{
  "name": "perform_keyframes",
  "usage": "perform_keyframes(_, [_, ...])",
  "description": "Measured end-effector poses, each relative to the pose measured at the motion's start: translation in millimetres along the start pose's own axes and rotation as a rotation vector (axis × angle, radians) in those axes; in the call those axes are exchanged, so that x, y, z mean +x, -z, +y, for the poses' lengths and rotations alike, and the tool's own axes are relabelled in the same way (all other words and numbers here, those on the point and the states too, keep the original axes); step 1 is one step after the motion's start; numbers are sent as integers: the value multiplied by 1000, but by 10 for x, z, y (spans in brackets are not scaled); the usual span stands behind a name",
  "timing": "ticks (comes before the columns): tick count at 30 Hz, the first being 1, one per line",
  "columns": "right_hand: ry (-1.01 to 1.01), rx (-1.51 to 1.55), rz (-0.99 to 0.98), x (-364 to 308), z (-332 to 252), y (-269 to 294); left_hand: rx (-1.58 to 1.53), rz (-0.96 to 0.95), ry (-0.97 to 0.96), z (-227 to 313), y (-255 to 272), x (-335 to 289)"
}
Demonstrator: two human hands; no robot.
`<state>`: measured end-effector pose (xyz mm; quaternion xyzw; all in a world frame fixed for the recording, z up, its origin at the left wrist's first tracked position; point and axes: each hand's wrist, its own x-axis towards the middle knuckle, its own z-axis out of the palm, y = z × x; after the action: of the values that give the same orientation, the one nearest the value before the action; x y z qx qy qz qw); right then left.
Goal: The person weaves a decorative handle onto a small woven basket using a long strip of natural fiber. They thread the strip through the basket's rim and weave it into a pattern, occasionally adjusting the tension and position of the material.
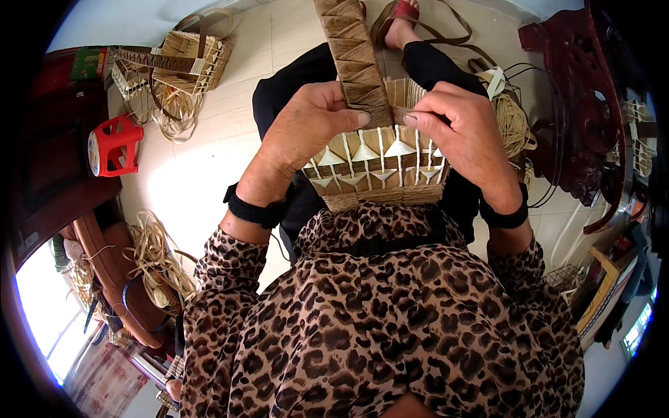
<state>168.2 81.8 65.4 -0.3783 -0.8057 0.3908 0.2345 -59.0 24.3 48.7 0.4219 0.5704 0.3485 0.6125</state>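
In the head view, we see the woven basket [376, 197] at the lap, between the trousered legs [282, 94], seemingly so that they steady it. The left hand [303, 129] is closed around the lower end of the braided brown handle [355, 59], its thumb pressed flat at the basket's rim; we judge this keeps the joint still. The right hand [465, 132] pinches a brown strip [400, 114] just beside that end, probably to keep it taut. We cannot tell what its hidden fingers touch. Loose fibre [512, 125] lies near the right leg, apparently within reach.
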Motion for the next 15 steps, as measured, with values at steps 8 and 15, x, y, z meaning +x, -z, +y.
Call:
perform_keyframes(8, [-127, 99, 19, -57, -28, -35, -72, 25, 47, 9, -45, 7])
perform_keyframes(15, [-110, 119, 32, -109, -15, -3, -86, -34, 79, 60, -48, -11])
